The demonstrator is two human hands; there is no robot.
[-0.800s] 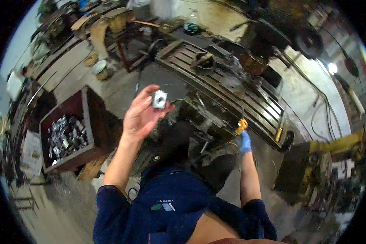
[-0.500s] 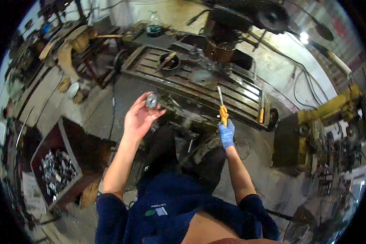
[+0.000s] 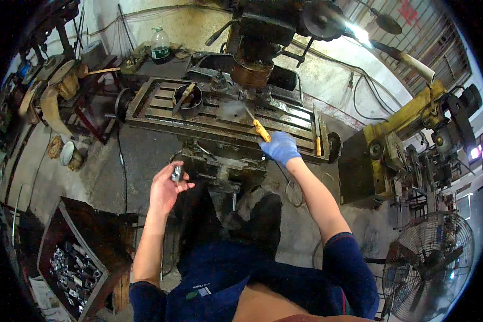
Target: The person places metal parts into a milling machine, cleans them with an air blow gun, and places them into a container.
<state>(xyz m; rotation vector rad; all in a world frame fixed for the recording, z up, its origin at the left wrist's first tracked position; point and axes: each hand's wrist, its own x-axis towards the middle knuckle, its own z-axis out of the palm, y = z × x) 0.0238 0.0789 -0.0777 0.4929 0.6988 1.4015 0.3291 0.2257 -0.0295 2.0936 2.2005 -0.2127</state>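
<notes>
Blue-gloved right hand [image 3: 280, 147] grips my brush [image 3: 258, 127] at frame centre to reach the table [image 3: 161, 115]; left hand [image 3: 165, 189] pinches a block [image 3: 176, 173] clear.

my left hand [image 3: 165, 189] holds a small metal block [image 3: 176, 173] below the machine table's [image 3: 161, 121] near edge. my right hand [image 3: 280, 147] rests a screwdriver [image 3: 257, 126] on it. a ring [image 3: 188, 100] sits toward its left end, a bottle [image 3: 159, 46] behind its far-left corner.

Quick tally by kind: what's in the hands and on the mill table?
Small metal part, in left hand: 1
Yellow-handled tool, in gloved right hand: 1
Second yellow-handled tool, on the mill table: 1
Round dark pot on table: 1
Total: 4
</notes>
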